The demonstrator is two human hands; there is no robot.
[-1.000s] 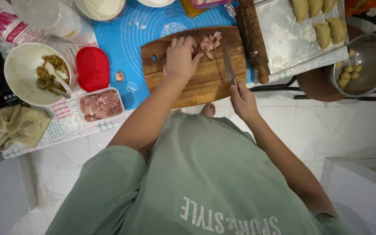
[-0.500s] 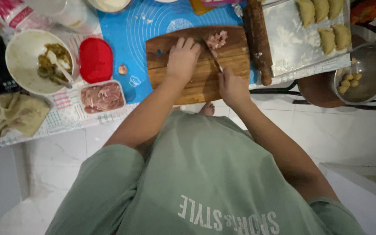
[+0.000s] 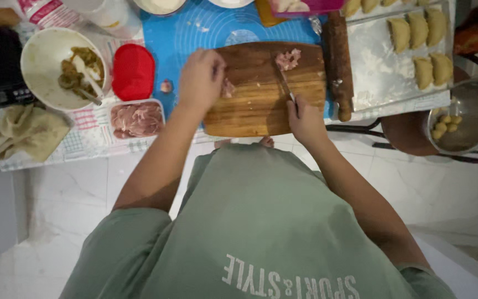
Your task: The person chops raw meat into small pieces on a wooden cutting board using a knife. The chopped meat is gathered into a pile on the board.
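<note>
A: Hands status?
B: Right hand (image 3: 305,117) was closed round a knife (image 3: 286,88), blade pointing to 12 o'clock toward a small heap of chopped meat (image 3: 287,58). Left hand (image 3: 200,77) was curled, fingers down on a meat piece (image 3: 228,88) at its 3 o'clock.
A: Where was all that?
B: On the wooden cutting board (image 3: 261,108), which lay on the blue mat (image 3: 195,30) on the worktop.
A: Around it?
B: Rolling pin (image 3: 339,66) at 3 o'clock, tray of dumplings (image 3: 383,77) beyond. Tub of raw meat (image 3: 137,118) and red lid (image 3: 133,72) at 9 o'clock.
</note>
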